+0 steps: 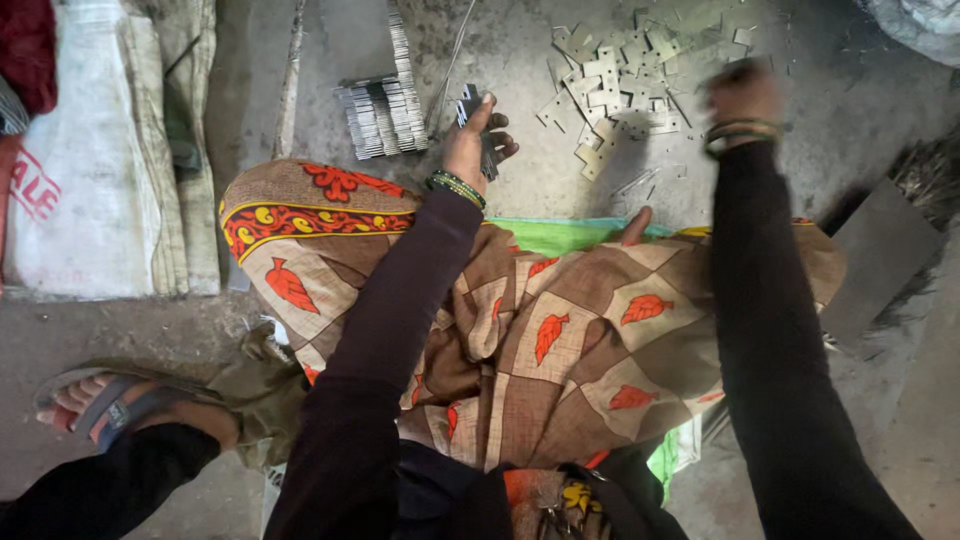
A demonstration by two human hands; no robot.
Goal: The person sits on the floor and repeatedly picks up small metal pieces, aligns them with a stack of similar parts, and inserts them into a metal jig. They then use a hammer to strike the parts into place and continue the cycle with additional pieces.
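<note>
Sorting flat metal pieces on a concrete floor (pixel 520 190), bare patch between the piles

Left hand (pixel 472 140) has its fingers (pixel 500 125) curled round a small stack of metal plates (pixel 470 103). Right hand (pixel 742 95) is blurred over the loose scattered pieces (pixel 610 80), so can't tell its fingers. Neat stacked rows (pixel 385 115) sit just left.
</note>
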